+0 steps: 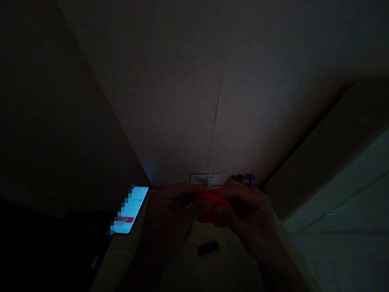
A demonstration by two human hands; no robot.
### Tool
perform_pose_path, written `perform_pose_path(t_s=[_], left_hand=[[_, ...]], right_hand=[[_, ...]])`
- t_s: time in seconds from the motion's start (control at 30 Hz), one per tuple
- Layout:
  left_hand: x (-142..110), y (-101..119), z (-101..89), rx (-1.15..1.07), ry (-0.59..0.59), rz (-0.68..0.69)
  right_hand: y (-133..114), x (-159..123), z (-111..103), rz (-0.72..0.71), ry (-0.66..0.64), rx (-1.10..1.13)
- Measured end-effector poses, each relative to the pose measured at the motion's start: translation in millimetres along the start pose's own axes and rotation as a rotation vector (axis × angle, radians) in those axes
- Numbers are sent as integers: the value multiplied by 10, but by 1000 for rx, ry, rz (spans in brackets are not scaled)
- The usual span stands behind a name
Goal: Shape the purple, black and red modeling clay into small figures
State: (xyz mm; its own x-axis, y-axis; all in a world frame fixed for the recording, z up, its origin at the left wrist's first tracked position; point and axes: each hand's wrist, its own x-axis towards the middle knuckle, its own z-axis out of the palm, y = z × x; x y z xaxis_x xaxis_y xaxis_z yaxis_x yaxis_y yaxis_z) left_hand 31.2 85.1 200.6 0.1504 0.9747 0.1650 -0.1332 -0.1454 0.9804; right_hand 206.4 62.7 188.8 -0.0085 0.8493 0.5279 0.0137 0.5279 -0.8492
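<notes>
Between my two hands is a soft-looking, bright red rounded thing [212, 209], its kind not clear in the dim light. My left hand [173, 209] grips its left side, thumb across the near face and fingers along the top. From the right, my right hand [246, 207] pinches it the same way, with the thumb on the front. Both hands hold it above a narrow pale table [182, 267]. Below them on the tabletop lies a small dark oblong object [208, 248]. A bluish item [188, 233] is partly hidden by my left hand.
A phone [130, 211] with a lit screen lies at the table's left edge. A wall socket [204, 178] with a plug is behind my hands. A small purple object [250, 180] stands at the back right. A padded panel and bedding [343, 227] border the right side.
</notes>
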Motion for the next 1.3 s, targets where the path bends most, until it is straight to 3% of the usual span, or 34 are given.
perform_pose_path(t_s=[0.13,0.27,0.37,0.53,0.83,1.0,1.13,1.3], left_hand=[[-7,-19,11,-14,17,-2],[4,-66,28,-58,48,18],[11,-97,26,-89,51,6],[17,-137,6,-80,72,-22],[25,-184,20,-146,149,-34],[40,-177,16,-144,191,-16],[21,-107,30,-87,127,4],[0,-42,44,-17,73,23]], right_hand=[[27,-30,14,5,-23,20],[63,-67,27,-257,49,-294],[76,-69,13,-405,-21,-436],[84,-57,2,-487,-86,-599],[176,-69,19,-596,-43,-624],[204,-80,25,-563,-72,-595],[163,-90,46,-383,13,-406],[105,-95,46,-166,21,-170]])
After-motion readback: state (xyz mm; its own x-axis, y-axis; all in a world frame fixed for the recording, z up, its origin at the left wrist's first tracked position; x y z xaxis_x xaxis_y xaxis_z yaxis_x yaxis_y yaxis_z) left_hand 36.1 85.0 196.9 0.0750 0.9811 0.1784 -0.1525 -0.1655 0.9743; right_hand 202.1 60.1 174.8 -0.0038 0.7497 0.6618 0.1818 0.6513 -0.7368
